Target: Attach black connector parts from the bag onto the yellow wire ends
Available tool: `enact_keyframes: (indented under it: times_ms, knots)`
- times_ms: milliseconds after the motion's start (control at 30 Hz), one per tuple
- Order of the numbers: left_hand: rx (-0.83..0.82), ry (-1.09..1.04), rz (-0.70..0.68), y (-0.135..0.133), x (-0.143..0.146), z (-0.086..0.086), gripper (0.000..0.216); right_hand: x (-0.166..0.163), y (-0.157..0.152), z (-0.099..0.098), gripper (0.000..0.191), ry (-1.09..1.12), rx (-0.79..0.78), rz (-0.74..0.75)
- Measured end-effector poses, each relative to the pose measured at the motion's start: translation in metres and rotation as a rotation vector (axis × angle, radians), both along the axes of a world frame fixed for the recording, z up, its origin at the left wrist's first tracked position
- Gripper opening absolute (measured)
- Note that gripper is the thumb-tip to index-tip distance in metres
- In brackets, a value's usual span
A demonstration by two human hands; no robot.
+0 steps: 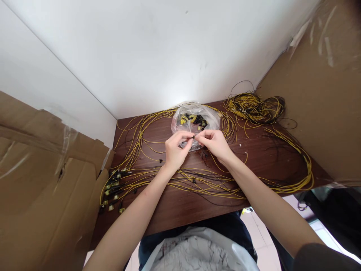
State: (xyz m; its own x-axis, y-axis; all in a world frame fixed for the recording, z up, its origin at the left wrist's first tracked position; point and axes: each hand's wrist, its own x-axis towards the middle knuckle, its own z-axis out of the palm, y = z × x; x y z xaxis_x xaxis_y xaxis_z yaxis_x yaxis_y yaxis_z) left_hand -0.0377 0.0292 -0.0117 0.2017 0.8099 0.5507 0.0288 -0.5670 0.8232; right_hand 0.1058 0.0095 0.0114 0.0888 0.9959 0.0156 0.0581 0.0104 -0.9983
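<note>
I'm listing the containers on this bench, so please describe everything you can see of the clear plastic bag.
The clear plastic bag looks thin, crinkled and see-through. It sits open on the dark reddish-brown table, its sides spread into a loose bowl. Small black and yellow parts lie inside. Yellow wires curve around its far side and right. The left hand and right hand overlap its near side; whether they touch it is unclear.
</note>
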Motion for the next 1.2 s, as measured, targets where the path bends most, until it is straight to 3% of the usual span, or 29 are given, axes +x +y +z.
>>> enact_keyframes:
  times_ms: [167,433,633,833,967,1200]
  knots:
    - [0.001,0.007,-0.005,-0.0006,-0.0005,-0.0008,0.01,-0.0006,0.0,-0.0001,0.013,-0.001,-0.003,0.0]
    - [-0.181,-0.139,-0.035,0.0031,0.005,-0.0033,0.011,-0.0017,0.0004,0.0028,0.011,0.049,-0.04,-0.009]
    - [-0.2,-0.145,-0.04,0.0034,0.005,-0.0029,0.01,-0.0008,0.0004,0.0022,0.013,0.026,-0.03,0.001]
    - [-0.217,-0.157,-0.041,0.0033,0.005,-0.0014,0.009,0.0009,-0.0031,0.0024,0.014,-0.292,0.225,0.001]
    - [-0.23,-0.145,-0.034,0.0032,0.0055,-0.0013,0.009,0.0012,-0.0061,0.006,0.013,-0.473,0.312,-0.012]
    - [-0.236,-0.168,0.011,0.0054,0.0046,-0.0028,0.011,0.0022,-0.0018,0.003,0.016,-0.253,0.195,-0.001]
